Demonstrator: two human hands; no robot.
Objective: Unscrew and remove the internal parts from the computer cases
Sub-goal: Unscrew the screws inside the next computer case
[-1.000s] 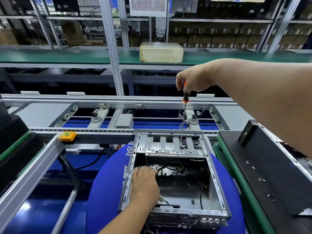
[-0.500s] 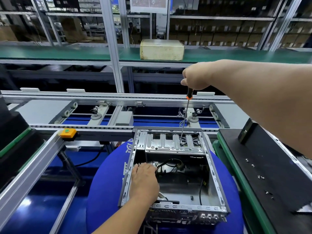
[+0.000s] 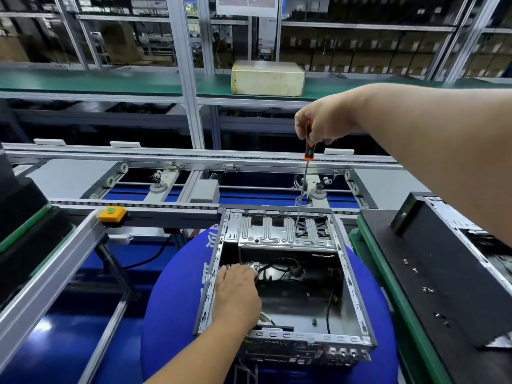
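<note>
Computer case (image 3: pixel 349 275), one opened metal shell, sits in the lower centre of the head view on a round blue mat (image 3: pixel 171 314). A second case (image 3: pixel 448 261), black and lying on its side, occupies the right of the frame, with a scatter of small screws (image 3: pixel 428 290) on its top panel; their count is too fine to tell. One screwdriver (image 3: pixel 304 187) with an orange-and-black handle stands nearly upright, its tip down on the ribbed drive bracket (image 3: pixel 277 234) at the far end of the open case. The right hand (image 3: pixel 322 123), in the upper centre, has its grip curled round the handle, well above the case. The left hand (image 3: pixel 237 295) rests inside the case by its left wall, fingers reaching toward black cables (image 3: pixel 277 266); whether they pinch anything I cannot tell. One pale box (image 3: pixel 267 77) lies on the green shelf behind.
</note>
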